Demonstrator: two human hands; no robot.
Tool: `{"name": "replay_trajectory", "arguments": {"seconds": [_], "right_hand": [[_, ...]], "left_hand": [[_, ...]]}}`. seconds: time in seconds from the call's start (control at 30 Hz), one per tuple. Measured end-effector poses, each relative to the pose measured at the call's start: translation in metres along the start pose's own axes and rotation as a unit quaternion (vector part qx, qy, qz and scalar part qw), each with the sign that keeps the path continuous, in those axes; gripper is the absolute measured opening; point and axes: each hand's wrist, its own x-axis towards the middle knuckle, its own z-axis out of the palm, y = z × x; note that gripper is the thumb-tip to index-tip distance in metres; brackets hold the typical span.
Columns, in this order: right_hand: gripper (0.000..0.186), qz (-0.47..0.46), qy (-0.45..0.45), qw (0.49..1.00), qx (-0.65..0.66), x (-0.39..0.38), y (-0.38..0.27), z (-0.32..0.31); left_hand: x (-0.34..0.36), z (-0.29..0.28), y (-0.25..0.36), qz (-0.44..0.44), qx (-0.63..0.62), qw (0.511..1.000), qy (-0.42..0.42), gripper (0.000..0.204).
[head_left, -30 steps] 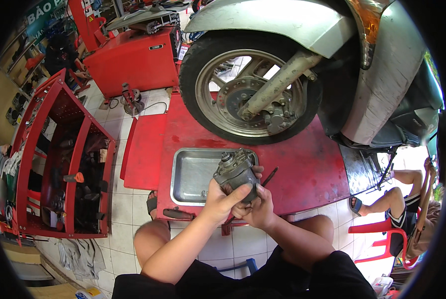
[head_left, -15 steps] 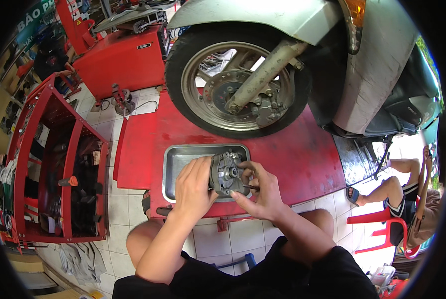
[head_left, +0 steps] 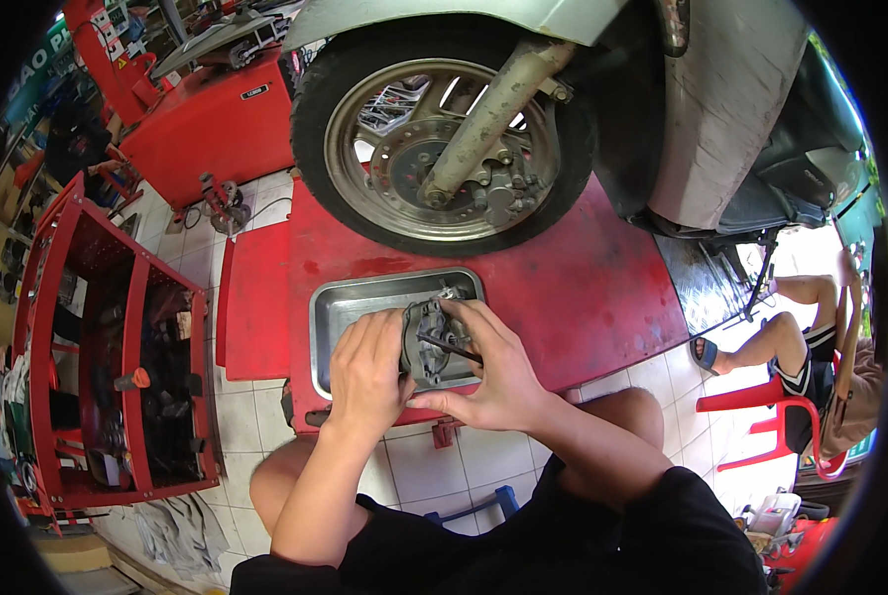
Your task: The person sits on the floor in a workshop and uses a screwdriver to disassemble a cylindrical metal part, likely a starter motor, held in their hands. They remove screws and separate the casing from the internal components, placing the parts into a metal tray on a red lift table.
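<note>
Over the metal tray (head_left: 330, 281), a grey metal engine part (head_left: 423, 365) with a round hub and bolt lugs is held up, its face turned to the right. My left hand (head_left: 366, 369) is closed round its left side. Across the hub lies a thin dark rod (head_left: 450, 346), its lower end by the fingers of my right hand (head_left: 503, 369). That hand curls round the part's right side, index finger above and thumb low in front. Its fingertips are partly hidden, and the exact kind of rod cannot be told.
Beyond the tray a scooter's front wheel (head_left: 315, 149) stands on the red lift table (head_left: 602, 288). A red tool cart (head_left: 136, 377) is at left. At right, a person (head_left: 845, 397) sits on a red chair (head_left: 746, 405). A dark-handled tool (head_left: 315, 418) lies by the table's near edge.
My right hand has closed in round the part, bringing the dark rod from beside it to across the hub. The whole scene has shifted slightly left and up in view.
</note>
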Motion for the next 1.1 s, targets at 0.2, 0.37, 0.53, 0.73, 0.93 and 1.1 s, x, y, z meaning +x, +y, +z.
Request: {"name": "replay_trajectory", "arguments": {"seconds": [0.2,0.37,0.53,0.73,0.93,1.1], "right_hand": [[0.092,0.017,0.061,0.998,0.014,-0.003,-0.003,0.009],[0.087,0.000,0.113,0.993,0.031,-0.004,-0.005,0.013],[0.083,0.027,0.107,0.993,0.032,-0.005,-0.008,0.005],[0.074,0.044,0.063,0.996,0.052,0.002,-0.008,-0.006],[0.061,0.067,0.035,0.996,0.036,-0.006,0.006,-0.015],[0.053,0.136,0.168,0.963,0.160,-0.006,0.013,-0.070]], "left_hand": [[-0.001,0.006,-0.004,0.020,-0.011,1.000,0.011,0.056],[0.002,0.010,-0.004,0.050,0.016,0.998,0.045,0.047],[0.012,0.007,-0.002,0.085,0.043,0.995,0.043,0.045],[0.014,0.009,-0.004,0.127,0.111,0.985,0.038,0.040],[0.012,0.009,-0.004,0.155,0.132,0.979,0.002,0.033],[0.007,-0.039,-0.052,-0.003,0.142,0.982,0.126,0.035]]}}
